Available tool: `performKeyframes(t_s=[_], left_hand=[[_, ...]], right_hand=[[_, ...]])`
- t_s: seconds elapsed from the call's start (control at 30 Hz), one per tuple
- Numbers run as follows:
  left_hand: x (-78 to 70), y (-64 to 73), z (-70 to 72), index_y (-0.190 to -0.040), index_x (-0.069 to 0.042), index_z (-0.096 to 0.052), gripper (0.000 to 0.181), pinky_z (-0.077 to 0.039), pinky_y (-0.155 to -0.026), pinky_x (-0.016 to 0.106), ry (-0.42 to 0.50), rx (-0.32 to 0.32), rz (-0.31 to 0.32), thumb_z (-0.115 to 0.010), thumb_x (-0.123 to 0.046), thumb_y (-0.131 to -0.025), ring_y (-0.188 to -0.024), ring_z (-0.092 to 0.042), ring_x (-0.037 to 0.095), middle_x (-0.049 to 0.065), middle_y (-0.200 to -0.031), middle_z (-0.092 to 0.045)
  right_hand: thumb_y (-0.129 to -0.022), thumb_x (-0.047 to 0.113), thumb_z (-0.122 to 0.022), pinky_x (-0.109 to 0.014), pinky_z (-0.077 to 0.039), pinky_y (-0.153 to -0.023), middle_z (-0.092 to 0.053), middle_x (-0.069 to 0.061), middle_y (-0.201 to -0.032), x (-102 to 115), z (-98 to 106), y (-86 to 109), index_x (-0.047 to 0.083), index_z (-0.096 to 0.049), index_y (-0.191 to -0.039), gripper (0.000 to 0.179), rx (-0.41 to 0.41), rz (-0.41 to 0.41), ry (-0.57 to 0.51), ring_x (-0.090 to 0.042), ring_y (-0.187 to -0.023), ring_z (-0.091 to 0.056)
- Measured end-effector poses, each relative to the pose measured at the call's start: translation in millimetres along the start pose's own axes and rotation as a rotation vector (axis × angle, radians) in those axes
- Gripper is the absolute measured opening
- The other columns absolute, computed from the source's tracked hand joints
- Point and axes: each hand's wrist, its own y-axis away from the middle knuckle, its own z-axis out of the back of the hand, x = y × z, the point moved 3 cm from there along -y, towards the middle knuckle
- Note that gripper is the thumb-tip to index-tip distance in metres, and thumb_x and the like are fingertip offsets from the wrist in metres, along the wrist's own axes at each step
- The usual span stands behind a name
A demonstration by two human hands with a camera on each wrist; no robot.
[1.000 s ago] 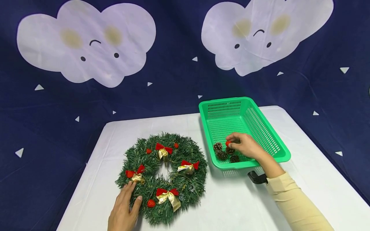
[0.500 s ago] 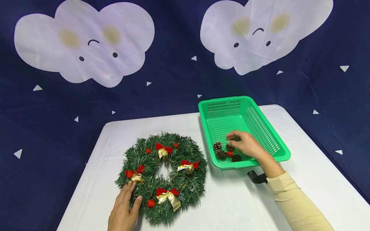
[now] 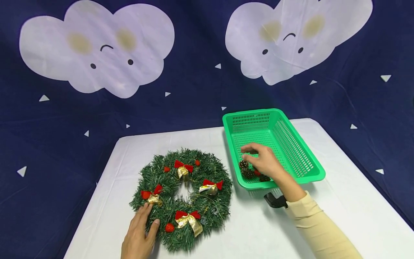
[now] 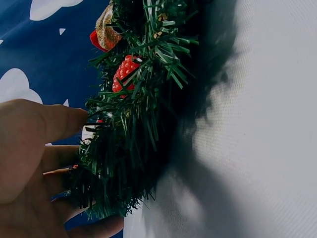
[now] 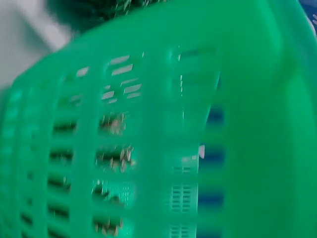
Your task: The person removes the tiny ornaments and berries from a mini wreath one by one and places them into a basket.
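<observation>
A green wreath (image 3: 213, 212) with red-and-gold bows and red berries lies on the table. My left hand (image 3: 137, 233) rests against its lower left edge, fingers fairly straight; in the left wrist view the thumb (image 4: 64, 121) touches the greenery beside a red berry (image 4: 126, 73). My right hand (image 3: 265, 162) hovers inside the green basket (image 3: 273, 184), thumb and fingers apart with nothing visible between them. Beneath it lie several pine cones (image 3: 247, 173) and a red berry (image 3: 257, 173), partly covered by the hand. The basket wall (image 5: 158, 99) hides this hand in the right wrist view.
A white cloth covers the table (image 3: 252, 223), with the basket at the back right. Behind stands a dark blue backdrop (image 3: 194, 72) with printed clouds and small white triangles. A black strap-like mount (image 3: 275, 200) sits at the right wrist, near the basket's front rim.
My right hand has let the red berry go among the pine cones, then shifted left over them. My left hand and the wreath have stayed put.
</observation>
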Motion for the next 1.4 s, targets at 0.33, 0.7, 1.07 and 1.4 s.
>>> performKeyframes(t_s=[0.33, 0.7, 1.07, 1.4], left_hand=[[1.0, -0.2, -1.2, -0.143, -0.011, -0.042, 0.055, -0.039, -0.099, 0.062, 0.003, -0.011, -0.015, -0.053, -0.037, -0.096, -0.138, -0.033, 0.038, 0.012, -0.149, -0.040], [0.0, -1.1, 1.4, -0.144, -0.011, -0.041, 0.056, -0.038, -0.101, 0.062, 0.009, 0.006, 0.006, -0.054, -0.036, -0.095, -0.139, -0.031, 0.037, 0.012, -0.150, -0.038], [1.0, -0.2, -0.2, -0.142, -0.011, -0.044, 0.054, -0.040, -0.097, 0.062, 0.017, -0.043, -0.024, -0.055, -0.035, -0.095, -0.137, -0.035, 0.037, 0.012, -0.148, -0.041], [2.0, 0.3, -1.1, -0.142, -0.012, -0.045, 0.054, -0.042, -0.095, 0.062, 0.015, -0.057, -0.027, -0.056, -0.035, -0.095, -0.136, -0.036, 0.036, 0.010, -0.147, -0.043]], right_hand=[[-0.088, 0.021, -0.068, -0.050, -0.052, -0.087, -0.070, -0.009, -0.110, 18, -17, -4.8, 0.009, -0.065, -0.115, 0.029, -0.028, 0.022, -0.074, -0.032, -0.106, -0.063], [-0.088, 0.023, -0.068, -0.046, -0.054, -0.085, -0.071, -0.005, -0.107, 35, -33, -7.5, 0.015, -0.066, -0.113, 0.027, -0.024, 0.037, -0.102, -0.028, -0.102, -0.065], [-0.088, 0.024, -0.067, -0.041, -0.055, -0.083, -0.071, -0.005, -0.109, 47, -52, -11.6, 0.016, -0.064, -0.116, 0.029, -0.012, 0.039, -0.139, -0.025, -0.100, -0.066], [-0.087, 0.022, -0.068, -0.042, -0.053, -0.091, -0.070, -0.007, -0.109, 59, -66, -16.6, 0.012, -0.063, -0.118, 0.033, -0.023, 0.039, -0.167, -0.026, -0.103, -0.066]])
